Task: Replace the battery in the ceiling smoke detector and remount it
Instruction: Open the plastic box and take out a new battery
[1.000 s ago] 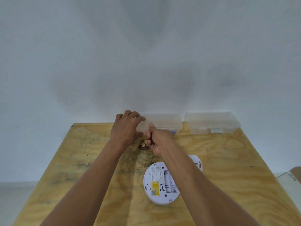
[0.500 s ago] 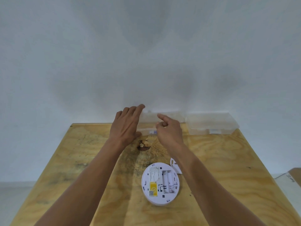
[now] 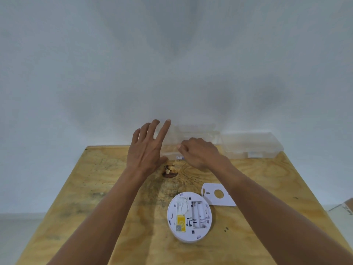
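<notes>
The white round smoke detector [image 3: 189, 217] lies back-up on the plywood table [image 3: 95, 188]. Its battery bay [image 3: 199, 215] shows no batteries. A flat white cover plate [image 3: 217, 194] rests just behind and to the right of it. My left hand [image 3: 147, 150] is raised with fingers spread beside the left clear plastic box [image 3: 198, 134], whose lid stands lifted. My right hand [image 3: 200, 152] is curled over that box's front edge. Its fingertips are hidden, so I cannot tell whether it holds anything.
A second clear plastic box [image 3: 252, 144], lid shut, stands at the back right against the white wall. A dark knot hole [image 3: 169, 171] marks the table below my hands. A cardboard box [image 3: 347, 205] sits off the table's right edge.
My right hand moved from a fist near the knot hole forward to the left box. The box lid has lifted, and my left hand's fingers have spread and risen.
</notes>
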